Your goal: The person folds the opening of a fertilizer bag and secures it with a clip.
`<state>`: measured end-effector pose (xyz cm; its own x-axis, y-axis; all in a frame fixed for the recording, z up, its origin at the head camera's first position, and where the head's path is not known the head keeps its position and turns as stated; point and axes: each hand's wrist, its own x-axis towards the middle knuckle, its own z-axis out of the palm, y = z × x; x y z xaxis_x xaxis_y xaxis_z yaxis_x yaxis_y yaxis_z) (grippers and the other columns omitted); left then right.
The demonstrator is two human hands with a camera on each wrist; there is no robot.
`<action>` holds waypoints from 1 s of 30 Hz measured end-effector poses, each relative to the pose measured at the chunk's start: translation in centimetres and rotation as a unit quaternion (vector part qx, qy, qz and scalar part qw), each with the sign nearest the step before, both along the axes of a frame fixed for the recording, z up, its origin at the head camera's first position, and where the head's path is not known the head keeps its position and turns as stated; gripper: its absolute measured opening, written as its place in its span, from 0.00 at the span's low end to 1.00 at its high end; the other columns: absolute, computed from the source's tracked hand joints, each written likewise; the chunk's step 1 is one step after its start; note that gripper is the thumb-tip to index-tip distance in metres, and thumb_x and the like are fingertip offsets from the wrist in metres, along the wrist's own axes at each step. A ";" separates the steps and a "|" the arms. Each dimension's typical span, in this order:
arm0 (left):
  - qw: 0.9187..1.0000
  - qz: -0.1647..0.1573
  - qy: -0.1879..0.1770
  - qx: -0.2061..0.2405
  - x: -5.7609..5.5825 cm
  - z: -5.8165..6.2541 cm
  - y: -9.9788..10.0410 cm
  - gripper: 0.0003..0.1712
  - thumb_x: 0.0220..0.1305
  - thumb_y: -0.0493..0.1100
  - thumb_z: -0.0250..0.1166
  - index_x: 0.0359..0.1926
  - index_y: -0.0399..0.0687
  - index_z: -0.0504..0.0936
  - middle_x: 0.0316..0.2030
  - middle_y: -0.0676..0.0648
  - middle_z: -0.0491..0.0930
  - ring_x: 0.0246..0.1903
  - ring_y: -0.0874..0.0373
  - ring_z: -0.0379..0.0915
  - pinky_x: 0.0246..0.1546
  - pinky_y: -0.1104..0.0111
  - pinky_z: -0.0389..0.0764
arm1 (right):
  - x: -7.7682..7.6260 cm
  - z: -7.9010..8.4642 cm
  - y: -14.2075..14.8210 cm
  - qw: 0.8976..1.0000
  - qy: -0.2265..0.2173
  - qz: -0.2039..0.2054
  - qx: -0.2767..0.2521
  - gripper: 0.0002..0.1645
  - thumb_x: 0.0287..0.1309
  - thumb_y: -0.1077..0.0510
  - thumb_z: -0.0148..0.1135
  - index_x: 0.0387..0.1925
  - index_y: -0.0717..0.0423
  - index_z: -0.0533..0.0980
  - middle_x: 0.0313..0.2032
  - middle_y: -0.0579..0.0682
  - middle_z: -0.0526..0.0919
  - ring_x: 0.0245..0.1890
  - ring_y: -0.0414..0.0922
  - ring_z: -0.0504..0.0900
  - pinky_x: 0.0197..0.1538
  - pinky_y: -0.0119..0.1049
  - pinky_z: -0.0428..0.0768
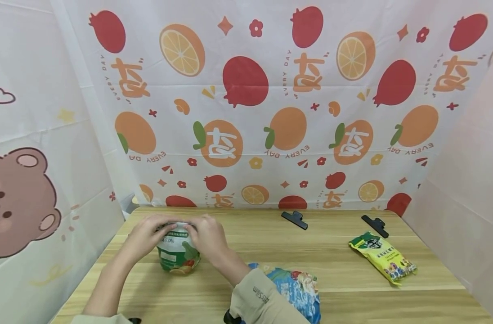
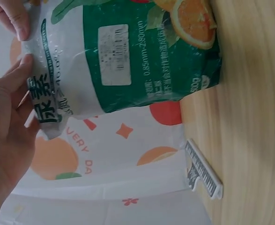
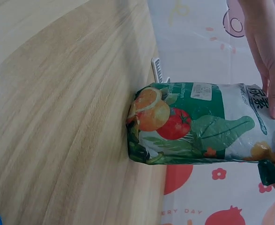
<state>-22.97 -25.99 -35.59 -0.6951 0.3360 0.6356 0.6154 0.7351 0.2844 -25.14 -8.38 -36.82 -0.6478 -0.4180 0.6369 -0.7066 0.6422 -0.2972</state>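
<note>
A green and white plastic bag (image 1: 177,256) printed with vegetables and fruit stands upright on the table's left half. My left hand (image 1: 149,231) pinches its top edge on the left side, thumb in front and fingers behind. On the opposite side my right hand (image 1: 209,236) grips the same edge, thumb on the front. The left wrist view shows the bag's white label (image 2: 114,55) and an orange slice print near its base. From the right wrist view, a folded green corner (image 3: 271,172) sticks out at the top. Inside the bag is hidden.
A blue printed bag (image 1: 297,288) lies by the right sleeve (image 1: 266,297), partly covered by it. Two black clips (image 1: 294,219) (image 1: 374,225) lie at the back, and a yellow-green packet (image 1: 384,258) at right. Another clip (image 2: 204,169) lies behind the upright bag. A fruit-print curtain (image 1: 246,135) hangs behind.
</note>
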 end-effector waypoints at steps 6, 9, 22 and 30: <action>0.998 0.024 0.057 0.020 -0.3 -0.9 -0.1 0.11 0.42 0.27 0.70 0.31 0.40 0.86 0.30 0.47 0.83 0.31 0.51 0.78 0.33 0.56 0.75 | -0.2 -0.6 -0.3 0.998 0.051 -0.004 -0.037 0.06 0.54 0.55 0.64 0.33 0.50 0.85 0.31 0.41 0.84 0.31 0.33 0.80 0.35 0.20 0.74; 0.996 0.026 0.086 0.023 -0.5 -1.2 -0.1 0.12 0.39 0.26 0.71 0.30 0.39 0.86 0.28 0.47 0.83 0.29 0.52 0.78 0.31 0.57 0.74 | -0.3 -0.8 -0.4 0.997 0.059 -0.008 -0.048 0.06 0.54 0.55 0.65 0.31 0.50 0.85 0.29 0.41 0.84 0.30 0.32 0.80 0.35 0.19 0.74; 1.000 0.008 -0.001 0.025 -0.3 -0.5 -0.9 0.11 0.51 0.31 0.68 0.38 0.42 0.85 0.34 0.49 0.83 0.36 0.54 0.78 0.32 0.64 0.78 | -0.4 -0.2 0.8 0.998 -0.031 0.038 -0.025 0.11 0.59 0.53 0.60 0.40 0.52 0.83 0.36 0.43 0.83 0.35 0.34 0.78 0.34 0.18 0.72; 1.000 0.001 0.018 0.018 -0.1 -0.3 -2.2 0.16 0.47 0.24 0.66 0.38 0.40 0.84 0.35 0.47 0.82 0.37 0.55 0.77 0.36 0.77 0.74 | -0.8 -0.3 1.9 0.996 -0.045 0.068 -0.040 0.11 0.60 0.55 0.59 0.38 0.55 0.83 0.34 0.44 0.84 0.25 0.29 0.72 0.25 0.16 0.66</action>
